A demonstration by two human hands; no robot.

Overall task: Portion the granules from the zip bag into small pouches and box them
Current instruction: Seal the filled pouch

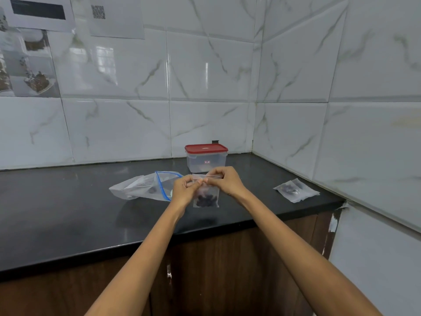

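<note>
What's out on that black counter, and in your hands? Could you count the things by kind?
Small pouches with dark granules: 2, one held up by the left hand and right hand, one lying at the right
Blue-edged zip bag: 1
Red-lidded box: 1
Total: 4

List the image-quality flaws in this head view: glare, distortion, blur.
Head view: window glare streaks the glossy wall tiles; wide-angle lens bows the tile lines and the countertop edge; the papers on the wall at upper left are soft and unreadable; the small pouch pinched by the left hand and right hand stays fairly sharp.
</note>
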